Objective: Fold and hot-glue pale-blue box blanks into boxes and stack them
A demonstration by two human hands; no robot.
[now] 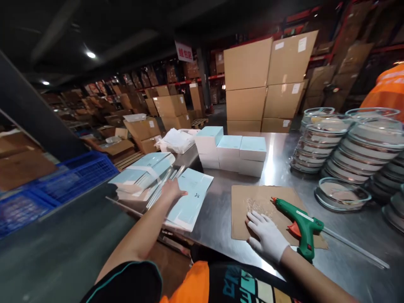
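My left hand (172, 190) reaches out to a stack of flat light-blue box blanks (189, 202) at the table's left edge; its fingers curl over the stack's far side and are partly hidden. My right hand (267, 235), in a white glove, lies flat with fingers spread on a brown cardboard sheet (243, 210). Dried glue blobs (259, 205) sit on that sheet just beyond the fingers. A green hot-glue gun (299, 225) with an orange trigger rests on the cardboard right of my right hand, untouched.
Assembled light-blue boxes (230, 151) are stacked mid-table. More flat blanks (145, 174) lie far left. Stacks of round glass-lidded tins (353, 147) fill the right. Blue crates (63, 176) stand left. A person in an orange vest (388, 90) is at far right. Cardboard cartons (268, 84) rise behind.
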